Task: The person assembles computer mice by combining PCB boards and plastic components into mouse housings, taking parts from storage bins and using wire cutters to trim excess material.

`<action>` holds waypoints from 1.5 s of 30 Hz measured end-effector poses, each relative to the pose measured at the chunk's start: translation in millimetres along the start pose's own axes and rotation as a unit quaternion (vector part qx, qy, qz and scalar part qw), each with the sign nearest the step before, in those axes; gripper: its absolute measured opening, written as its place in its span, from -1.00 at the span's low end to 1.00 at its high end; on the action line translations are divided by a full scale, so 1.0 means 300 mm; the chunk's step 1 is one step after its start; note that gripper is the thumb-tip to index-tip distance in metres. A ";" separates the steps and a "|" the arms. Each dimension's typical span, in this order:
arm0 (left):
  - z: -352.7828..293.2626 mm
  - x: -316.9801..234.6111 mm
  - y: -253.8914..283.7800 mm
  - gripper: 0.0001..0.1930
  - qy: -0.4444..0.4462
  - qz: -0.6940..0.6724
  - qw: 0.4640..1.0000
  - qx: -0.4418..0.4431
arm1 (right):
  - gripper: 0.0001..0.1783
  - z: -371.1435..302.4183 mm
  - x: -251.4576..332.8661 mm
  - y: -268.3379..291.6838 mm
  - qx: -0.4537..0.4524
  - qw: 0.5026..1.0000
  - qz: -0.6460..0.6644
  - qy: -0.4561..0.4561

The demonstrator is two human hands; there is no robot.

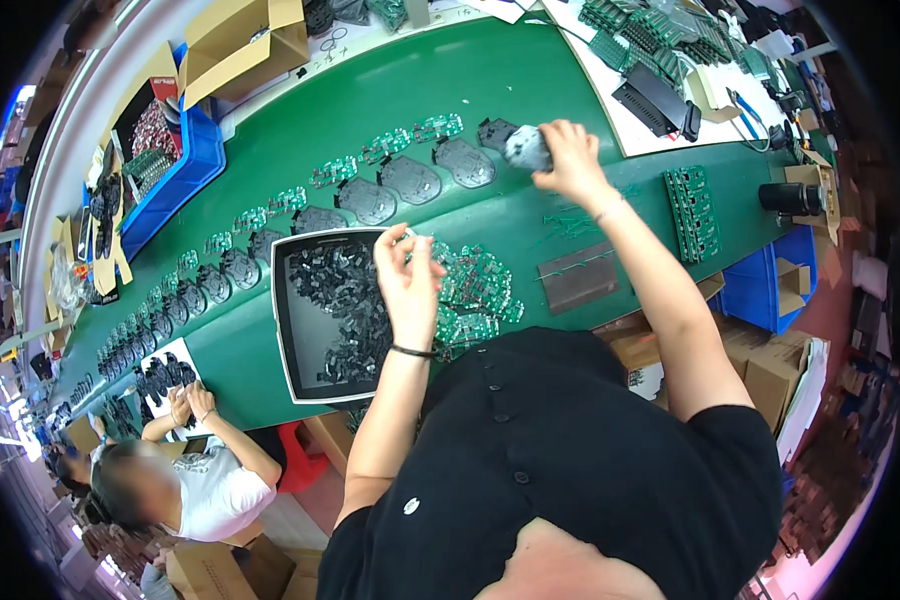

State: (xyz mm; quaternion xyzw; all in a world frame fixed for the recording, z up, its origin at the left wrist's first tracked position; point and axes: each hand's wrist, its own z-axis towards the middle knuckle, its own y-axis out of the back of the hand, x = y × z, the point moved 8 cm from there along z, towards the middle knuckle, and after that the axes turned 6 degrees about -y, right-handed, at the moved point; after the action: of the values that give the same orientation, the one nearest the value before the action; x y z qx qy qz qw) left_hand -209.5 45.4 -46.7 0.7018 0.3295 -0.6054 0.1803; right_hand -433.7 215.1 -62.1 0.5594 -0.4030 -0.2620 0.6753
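My right hand (573, 165) is closed on a rounded grey piece (527, 148) with a mottled pale surface, held over the green table. Beside it lies a dark plastic shell (495, 134) at the end of a row of similar shells (465, 163). My left hand (408, 290) hovers at the right edge of a tray (305, 375) of small black parts (345, 300). Its fingers are curled in, and whatever they hold is too small to make out. Just right of that hand is a heap of small green circuit boards (475, 285).
Single circuit boards (385, 146) line up behind the shells. A brown plate (578, 278) and a green board panel (692, 213) lie to the right. A blue bin (185, 165) stands at the left. A co-worker (195, 490) works at the lower left. Boxes (770, 360) stand right.
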 end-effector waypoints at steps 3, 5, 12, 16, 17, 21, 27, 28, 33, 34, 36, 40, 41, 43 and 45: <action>-0.002 -0.010 0.068 -0.72 -0.015 0.013 0.999 -0.025 | -0.22 0.094 -0.206 -0.090 -0.005 0.999 -0.019 -0.049; -0.011 -0.011 0.103 -0.77 -0.011 0.029 0.999 -0.039 | -0.20 0.137 -0.300 -0.150 0.013 0.995 -0.042 -0.088; -0.040 -0.008 0.129 -0.83 0.008 0.046 0.997 -0.066 | -0.22 0.179 -0.378 -0.263 0.083 0.992 -0.010 -0.090; -0.033 -0.021 0.144 -0.79 -0.014 0.041 0.997 -0.067 | -0.20 0.167 -0.381 -0.305 0.077 0.995 -0.027 -0.060; -0.023 -0.038 0.160 -0.80 -0.034 0.048 0.996 -0.071 | -0.17 0.155 -0.373 -0.299 0.065 0.995 -0.055 -0.055; -0.018 -0.108 0.305 -0.82 -0.075 0.080 0.985 -0.135 | -0.59 0.060 -0.144 -0.143 -0.001 0.994 0.095 0.057; -0.082 -0.115 0.471 -0.84 -0.082 0.047 0.973 -0.208 | -0.46 -0.408 0.278 -0.255 0.239 0.940 0.197 0.145; -0.089 -0.101 0.468 -0.85 -0.080 0.037 0.975 -0.203 | -0.36 -0.440 0.303 -0.268 0.256 0.944 0.170 0.119; -0.117 -0.065 0.417 -0.85 -0.069 0.012 0.982 -0.173 | -0.36 -0.510 0.339 -0.323 0.216 0.961 0.157 0.066; -0.108 -0.067 0.407 -0.85 -0.070 0.012 0.983 -0.169 | -0.36 -0.502 0.332 -0.316 0.209 0.959 0.182 0.060; -0.107 -0.074 0.402 -0.84 -0.081 0.052 0.982 -0.162 | -0.36 -0.494 0.321 -0.305 0.243 0.943 0.225 0.034; -0.089 -0.070 0.279 -0.85 -0.066 0.143 0.987 -0.041 | -0.37 -0.444 0.287 -0.301 0.266 0.908 0.322 0.030; -0.086 -0.079 0.223 -0.84 -0.111 0.271 0.956 0.026 | -0.36 -0.385 0.279 -0.284 0.265 0.897 0.354 0.023; -0.106 -0.037 0.088 -0.72 -0.221 0.413 0.861 0.198 | -0.35 -0.207 0.229 -0.236 0.179 0.922 0.340 0.046; -0.158 0.032 -0.023 -0.73 -0.233 0.555 0.726 0.333 | -0.35 0.036 0.150 -0.210 0.080 0.963 0.249 0.061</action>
State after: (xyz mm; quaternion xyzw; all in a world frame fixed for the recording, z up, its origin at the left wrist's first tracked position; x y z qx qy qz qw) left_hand -179.2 83.7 -45.3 0.6114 -0.3943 -0.6121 0.3098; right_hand -412.6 158.1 -111.2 0.5082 -0.5074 -0.0178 0.6956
